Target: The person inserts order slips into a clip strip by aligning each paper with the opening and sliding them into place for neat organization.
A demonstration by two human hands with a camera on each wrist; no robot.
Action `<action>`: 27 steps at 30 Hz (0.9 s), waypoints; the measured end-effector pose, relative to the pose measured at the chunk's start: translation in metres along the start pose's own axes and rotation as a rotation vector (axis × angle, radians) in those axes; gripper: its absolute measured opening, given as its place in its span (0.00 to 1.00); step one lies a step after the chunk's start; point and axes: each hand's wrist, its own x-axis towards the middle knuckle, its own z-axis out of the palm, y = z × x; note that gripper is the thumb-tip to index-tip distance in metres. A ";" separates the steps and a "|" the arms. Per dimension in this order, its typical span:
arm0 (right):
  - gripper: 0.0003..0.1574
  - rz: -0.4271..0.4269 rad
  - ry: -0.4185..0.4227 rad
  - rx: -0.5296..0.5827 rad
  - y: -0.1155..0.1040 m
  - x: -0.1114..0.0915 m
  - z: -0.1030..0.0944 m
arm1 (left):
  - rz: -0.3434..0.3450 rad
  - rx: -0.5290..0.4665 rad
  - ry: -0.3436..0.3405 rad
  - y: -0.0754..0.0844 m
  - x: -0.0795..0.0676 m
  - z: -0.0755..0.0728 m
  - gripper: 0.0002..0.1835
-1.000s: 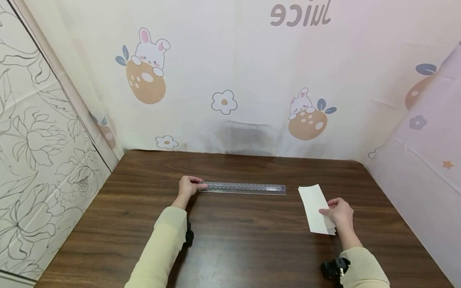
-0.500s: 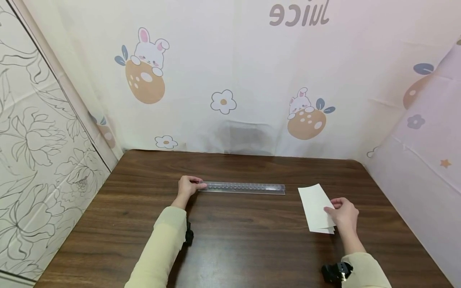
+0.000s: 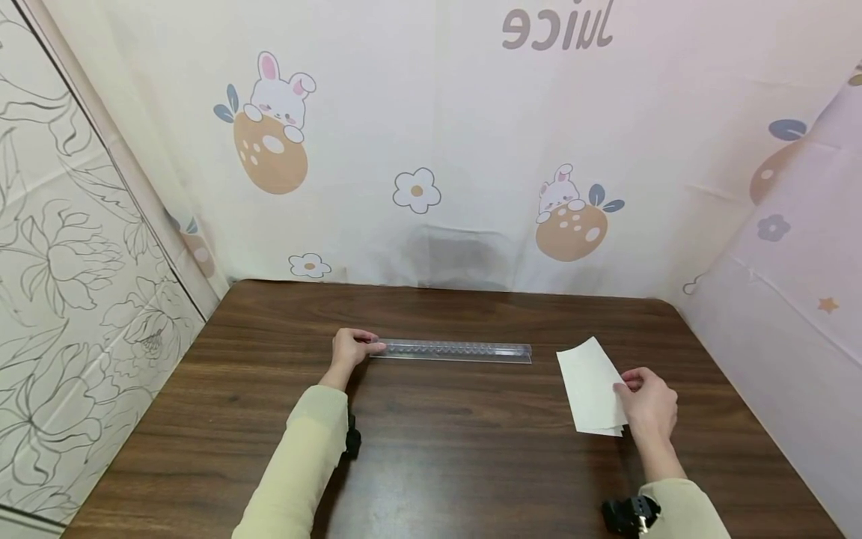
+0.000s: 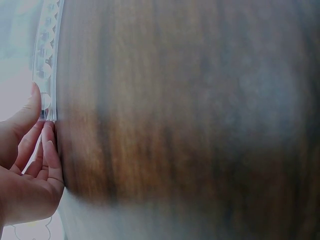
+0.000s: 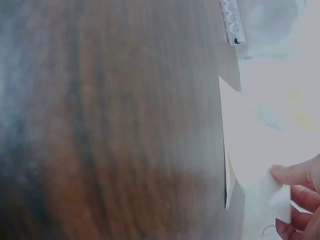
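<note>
A long clear plastic ruler (image 3: 451,350) with a row of round shapes along it lies crosswise on the table's far half. My left hand (image 3: 349,349) pinches its left end. In the left wrist view, the thumb (image 4: 31,107) presses on the ruler's face, the other fingers lying past its end. To the right, white paper (image 3: 587,385) in at least two layers lies slanted on the table. My right hand (image 3: 648,404) pinches the top sheet's right edge between thumb and fingers, and that edge is raised. Offset corners of a lower sheet show at the near end.
The dark wood-grain table (image 3: 465,457) runs back to a printed curtain (image 3: 364,135). Curtain also hangs close on the right, and a panel with line-drawn flowers (image 3: 74,284) stands at the left. Black wrist cameras (image 3: 629,515) sit at both cuffs.
My right hand has moved slightly right and shifted its pinch to the paper's edge, whose far corner now sits a little higher. My left hand and the ruler stay nearly in place.
</note>
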 end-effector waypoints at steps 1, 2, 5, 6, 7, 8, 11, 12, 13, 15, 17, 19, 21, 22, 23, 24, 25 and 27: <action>0.06 -0.001 0.008 -0.001 0.000 0.000 0.000 | 0.002 0.001 0.002 0.000 0.000 0.000 0.13; 0.06 -0.001 0.011 -0.001 -0.001 0.000 0.000 | 0.004 0.002 0.003 0.000 0.000 0.000 0.13; 0.07 0.000 -0.002 -0.003 0.001 0.000 0.000 | 0.010 0.005 0.006 0.000 0.000 0.000 0.13; 0.07 -0.002 -0.012 -0.001 0.001 -0.001 0.000 | 0.010 0.004 0.006 0.000 0.000 0.000 0.13; 0.08 -0.004 -0.021 0.004 0.003 -0.001 0.000 | 0.008 0.003 0.007 0.001 -0.001 0.000 0.13; 0.08 -0.011 -0.027 -0.002 0.004 0.000 0.001 | 0.006 0.001 0.006 0.001 -0.001 0.000 0.13; 0.09 -0.034 -0.036 -0.002 0.010 0.001 0.003 | 0.004 -0.004 0.003 0.001 -0.001 0.000 0.13; 0.10 -0.040 -0.038 0.012 0.013 0.001 0.005 | 0.009 -0.002 0.004 0.001 -0.001 0.000 0.13; 0.10 -0.053 -0.034 0.011 0.016 0.002 0.007 | 0.014 0.002 0.004 0.001 -0.001 0.000 0.13; 0.11 -0.067 -0.029 0.026 0.022 0.004 0.010 | 0.019 0.007 0.006 0.002 -0.001 0.000 0.13; 0.11 -0.094 -0.034 0.022 0.028 0.006 0.014 | 0.023 0.017 0.010 0.002 -0.001 0.000 0.13; 0.12 -0.108 -0.037 0.014 0.028 0.005 0.014 | 0.019 0.020 0.012 0.001 0.000 0.000 0.13; 0.13 -0.111 -0.052 0.060 0.019 0.000 0.008 | 0.007 0.010 0.006 0.001 0.001 0.001 0.13; 0.12 -0.106 -0.049 0.066 0.013 -0.003 0.005 | 0.006 0.006 0.004 0.000 0.001 0.001 0.13; 0.12 -0.104 -0.047 0.086 0.005 -0.008 0.000 | -0.001 -0.002 0.000 0.000 0.002 0.001 0.13; 0.11 -0.102 -0.050 0.107 -0.003 -0.012 -0.004 | -0.003 -0.005 -0.001 -0.001 0.002 0.001 0.13; 0.11 -0.106 -0.050 0.121 -0.011 -0.016 -0.009 | 0.029 -0.025 0.008 -0.004 0.004 0.001 0.13; 0.10 -0.121 -0.047 0.135 -0.023 -0.023 -0.015 | 0.028 -0.031 0.005 -0.005 0.004 0.001 0.13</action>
